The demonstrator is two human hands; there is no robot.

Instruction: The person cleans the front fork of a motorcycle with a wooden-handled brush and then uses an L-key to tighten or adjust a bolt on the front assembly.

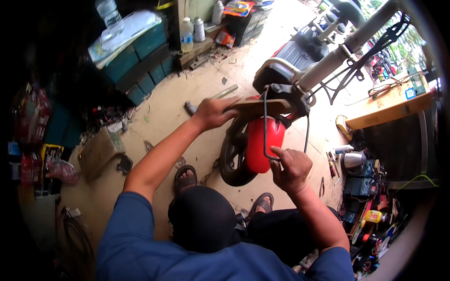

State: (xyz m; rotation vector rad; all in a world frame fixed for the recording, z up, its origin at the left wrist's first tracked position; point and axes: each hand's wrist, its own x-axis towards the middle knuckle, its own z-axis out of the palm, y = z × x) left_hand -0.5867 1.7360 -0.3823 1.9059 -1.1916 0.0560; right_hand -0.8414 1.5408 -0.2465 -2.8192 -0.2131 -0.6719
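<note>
A small two-wheeler with a grey tube [328, 68] leans in front of me, its red front mudguard [266, 143] over a black wheel [233, 157]. My left hand [215, 114] is closed on the near end of a flat brown piece [260, 108] lying across above the mudguard. Beside the mudguard, my right hand [291, 168] is closed around the lower bend of a thin black bent rod [265, 124]. Its upper end reaches the dark clamp [282, 89] at the foot of the tube. My fingers hide part of the rod.
A hammer [191, 108] lies on the tiled floor behind my left hand. To the right are an orange-brown box [389, 107], screwdrivers [333, 165], pliers [322, 186] and cluttered parts. Teal drawers [149, 43] stand at the far left, bottles [186, 35] beside them.
</note>
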